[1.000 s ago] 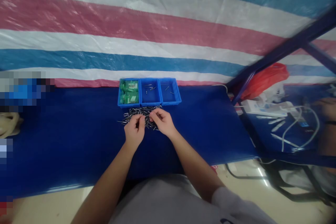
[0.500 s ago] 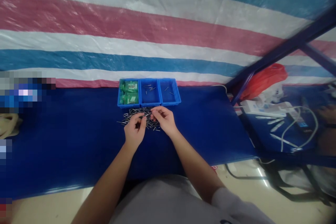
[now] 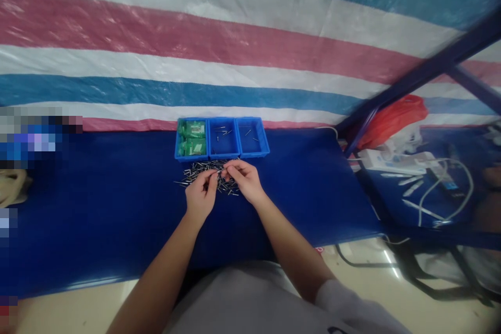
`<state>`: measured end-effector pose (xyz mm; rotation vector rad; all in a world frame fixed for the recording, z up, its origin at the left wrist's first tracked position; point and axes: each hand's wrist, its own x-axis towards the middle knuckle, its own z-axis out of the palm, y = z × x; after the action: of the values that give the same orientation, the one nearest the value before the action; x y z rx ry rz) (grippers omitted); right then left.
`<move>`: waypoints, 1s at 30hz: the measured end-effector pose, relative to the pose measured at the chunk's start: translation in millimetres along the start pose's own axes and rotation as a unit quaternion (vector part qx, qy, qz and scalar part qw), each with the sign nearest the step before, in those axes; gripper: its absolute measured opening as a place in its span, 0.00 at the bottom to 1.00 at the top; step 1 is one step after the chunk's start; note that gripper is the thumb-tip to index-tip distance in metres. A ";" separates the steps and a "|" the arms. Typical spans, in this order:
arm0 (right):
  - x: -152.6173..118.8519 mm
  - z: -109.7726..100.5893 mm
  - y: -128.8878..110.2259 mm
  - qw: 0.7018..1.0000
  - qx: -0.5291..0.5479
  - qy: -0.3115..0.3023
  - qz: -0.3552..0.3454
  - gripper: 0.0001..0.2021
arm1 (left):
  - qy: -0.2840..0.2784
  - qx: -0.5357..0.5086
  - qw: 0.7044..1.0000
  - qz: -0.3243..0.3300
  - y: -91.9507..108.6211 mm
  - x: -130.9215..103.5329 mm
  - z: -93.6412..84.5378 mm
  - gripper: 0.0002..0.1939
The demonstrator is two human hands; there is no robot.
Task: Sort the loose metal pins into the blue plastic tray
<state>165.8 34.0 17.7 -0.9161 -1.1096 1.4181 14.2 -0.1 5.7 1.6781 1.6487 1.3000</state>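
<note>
Over a loose pile of thin metal pins (image 3: 191,172), my left hand (image 3: 201,194) is closed in a pinch, thumb against forefinger. A small silvery pin (image 3: 219,170) shows at its fingertips, too small to make out in detail. My right hand (image 3: 246,179) is also closed, its thumb and fingertips pressed together beside the left fingertips at that pin. Whether the right fingers hold a separate piece cannot be seen. Just behind the pile stand three joined blue bins: the middle bin (image 3: 223,152) and the right bin (image 3: 254,151) hold a few pins, the left bin (image 3: 191,157) green packets (image 3: 192,146).
Blue table (image 3: 97,209) under the work; striped plastic sheet (image 3: 195,68) behind it. At right are a dark metal frame (image 3: 410,75), a red bag (image 3: 395,120), a white power strip (image 3: 391,163) and cables. A beige item (image 3: 13,188) lies far left.
My hands have come slightly closer together. The left thumb and forefinger have closed up, and their fingertips now meet the right hand's at the silvery pin. Bins and pile look the same.
</note>
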 end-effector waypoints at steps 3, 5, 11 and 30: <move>-0.3 0.5 -0.2 1.000 -0.002 -0.002 -0.007 0.15 | 0.014 0.006 1.000 0.001 1.4 0.0 0.2 0.13; -0.5 1.0 -0.3 1.000 -0.001 0.002 -0.010 0.15 | 0.020 0.006 1.000 0.003 2.6 0.3 0.3 0.12; -0.5 2.2 -1.6 1.000 -0.016 0.015 -0.001 0.15 | 0.025 0.001 1.000 0.000 3.9 0.5 1.0 0.12; 1.8 0.0 -0.8 0.999 0.031 0.013 -0.018 0.30 | 0.054 -0.004 0.998 0.021 4.2 0.8 2.4 0.11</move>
<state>165.8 35.8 18.5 -0.8640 -1.0536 1.3994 18.2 0.6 8.4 1.6730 1.6748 1.4371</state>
